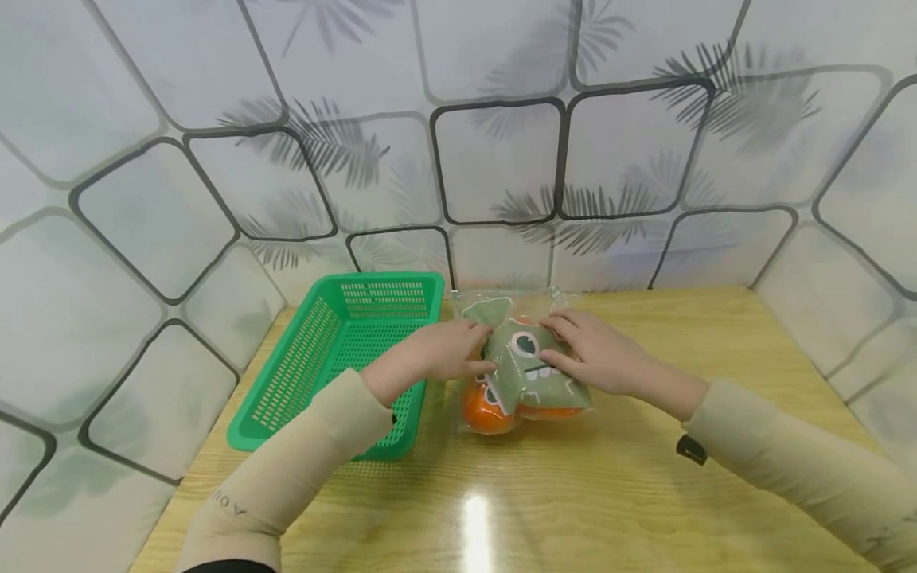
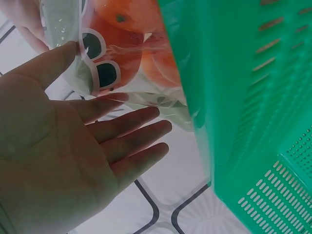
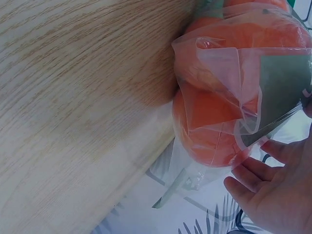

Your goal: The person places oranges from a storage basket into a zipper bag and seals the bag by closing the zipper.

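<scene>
A clear plastic bag (image 1: 533,390) with a green cartoon-face print lies on the table, with several oranges (image 3: 204,109) inside. My left hand (image 1: 450,350) is at the bag's left side, its fingers extended. In the left wrist view that hand's palm (image 2: 58,141) shows, the fingertips at the bag's film; whether every finger touches cannot be made out. From the right, my right hand (image 1: 598,354) rests on the bag, fingers over the printed front. The right wrist view has its fingertips (image 3: 239,187) against the bag's edge, slightly bent, with no clear grip on the film.
Left of the bag stands a green perforated plastic basket (image 1: 322,298), its right wall close to the bag and my left forearm over it. The wooden table (image 1: 645,485) meets a patterned cloth backdrop (image 1: 501,159) behind and at both sides.
</scene>
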### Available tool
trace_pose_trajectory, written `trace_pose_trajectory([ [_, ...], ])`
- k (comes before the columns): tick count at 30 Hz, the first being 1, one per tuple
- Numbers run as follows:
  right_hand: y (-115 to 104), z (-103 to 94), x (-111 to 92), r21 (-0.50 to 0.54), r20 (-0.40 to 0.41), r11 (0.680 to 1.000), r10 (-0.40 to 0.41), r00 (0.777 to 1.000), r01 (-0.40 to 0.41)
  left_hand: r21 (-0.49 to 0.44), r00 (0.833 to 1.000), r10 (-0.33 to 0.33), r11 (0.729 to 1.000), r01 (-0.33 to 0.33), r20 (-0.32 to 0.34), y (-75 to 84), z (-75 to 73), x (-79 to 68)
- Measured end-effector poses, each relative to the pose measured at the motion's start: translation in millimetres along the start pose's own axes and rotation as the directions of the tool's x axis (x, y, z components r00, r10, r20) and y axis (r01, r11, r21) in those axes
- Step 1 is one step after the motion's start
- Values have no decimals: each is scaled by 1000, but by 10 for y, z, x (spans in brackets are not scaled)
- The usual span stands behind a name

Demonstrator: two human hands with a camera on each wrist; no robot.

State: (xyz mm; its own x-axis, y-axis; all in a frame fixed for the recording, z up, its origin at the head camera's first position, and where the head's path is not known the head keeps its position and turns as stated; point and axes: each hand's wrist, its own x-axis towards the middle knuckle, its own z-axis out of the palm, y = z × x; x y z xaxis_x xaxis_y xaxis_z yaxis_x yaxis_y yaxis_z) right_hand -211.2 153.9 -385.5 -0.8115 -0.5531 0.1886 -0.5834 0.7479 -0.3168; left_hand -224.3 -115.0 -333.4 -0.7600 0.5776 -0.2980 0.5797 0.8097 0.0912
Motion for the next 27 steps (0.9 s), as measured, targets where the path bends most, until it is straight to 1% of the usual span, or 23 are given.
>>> trace_pose_trajectory([
  [7,4,-63,-31,20,-13,1000,-12,1000,13,5,1000,-29,1000,29,7,-57,-19,-42],
  [10,13,-87,-57,23,-16,1000,-7,1000,7,-1,1000,-24,1000,24,1,-85,-32,-70],
  [13,28,-98,-83,18,-6,1000,15,1000,-15,-2,1000,-15,1000,15,-8,-117,-26,-99],
  [17,49,-111,-108,19,1,999,26,1000,-26,-8,1000,-18,1000,17,-18,-156,-14,-147],
  [22,87,-132,-120,3,8,999,40,999,-40,-20,999,-42,999,41,-17,-207,-19,-246],
  [27,110,-173,-135,-33,10,998,61,998,-60,-20,997,-72,997,71,-24,-296,-19,-373],
])
